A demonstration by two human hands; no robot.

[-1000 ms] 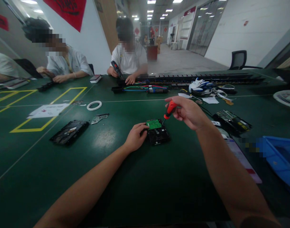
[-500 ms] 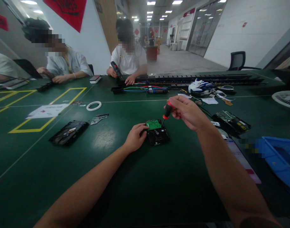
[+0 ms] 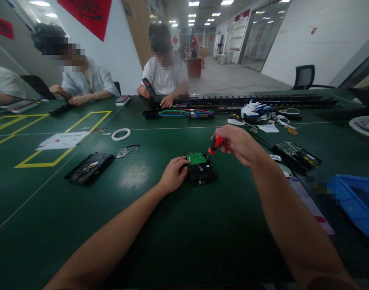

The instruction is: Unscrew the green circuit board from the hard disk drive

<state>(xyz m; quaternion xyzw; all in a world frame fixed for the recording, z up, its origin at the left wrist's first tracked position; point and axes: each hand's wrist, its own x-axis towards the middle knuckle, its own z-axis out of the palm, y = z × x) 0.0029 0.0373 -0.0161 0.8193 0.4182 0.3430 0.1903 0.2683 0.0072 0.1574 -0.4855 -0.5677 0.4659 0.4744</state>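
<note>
A black hard drive [image 3: 203, 174] with a green circuit board [image 3: 196, 158] on its upper half lies on the table in front of me. My left hand [image 3: 174, 174] grips the drive's left side, its fingertips at the edge of the board. In my right hand [image 3: 237, 143] is a red and black screwdriver [image 3: 216, 142], held by the handle between thumb and fingers. It leans, and its tip meets the drive near the right end of the green board. The screw under the tip is too small to make out.
Another black drive [image 3: 90, 167] and a loose circuit board [image 3: 128, 151] lie to the left, near a white tape ring [image 3: 120, 134]. On the right are an opened device [image 3: 297, 156], a phone [image 3: 311, 205] and a blue bin [image 3: 357, 205]. Across the table a co-worker [image 3: 166, 76] holds a power driver [image 3: 150, 88].
The screwdriver handle has tilted slightly to the right, with my right hand shifted a little along with it. My left hand and the drive stay in place; the view has moved slightly.
</note>
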